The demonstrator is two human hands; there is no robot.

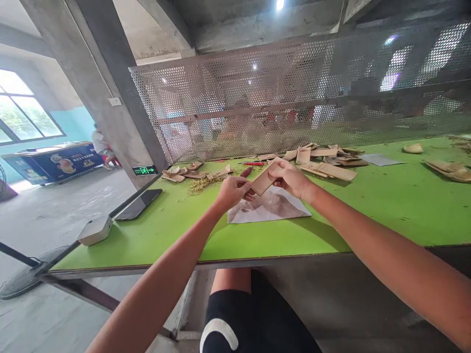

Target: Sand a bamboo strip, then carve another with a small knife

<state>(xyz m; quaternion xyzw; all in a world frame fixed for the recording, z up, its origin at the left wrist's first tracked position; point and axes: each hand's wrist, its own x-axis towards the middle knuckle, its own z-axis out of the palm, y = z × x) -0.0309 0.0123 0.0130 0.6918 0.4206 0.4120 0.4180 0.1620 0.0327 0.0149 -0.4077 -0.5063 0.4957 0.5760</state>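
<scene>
A flat, pale tan strip that looks like bamboo point(263, 180) is held tilted above the green table between both my hands. My left hand point(235, 191) pinches its lower left end, while my right hand point(289, 177) grips the upper right end with the thumb on top. Beneath them lies a sheet of paper point(272, 210) printed with a brownish picture. Just behind my left hand is a dark reddish pointed thing point(247, 171), too small to name. Red pen-like items point(253, 163) rest farther back.
Several bamboo pieces point(333, 170) are piled behind my right hand, with curved pieces point(180, 172) and shavings point(201, 185) at the left. A dark tablet point(140, 203) and a white box point(95, 230) sit near the table's left edge. A perforated metal screen point(257, 108) stands along the back.
</scene>
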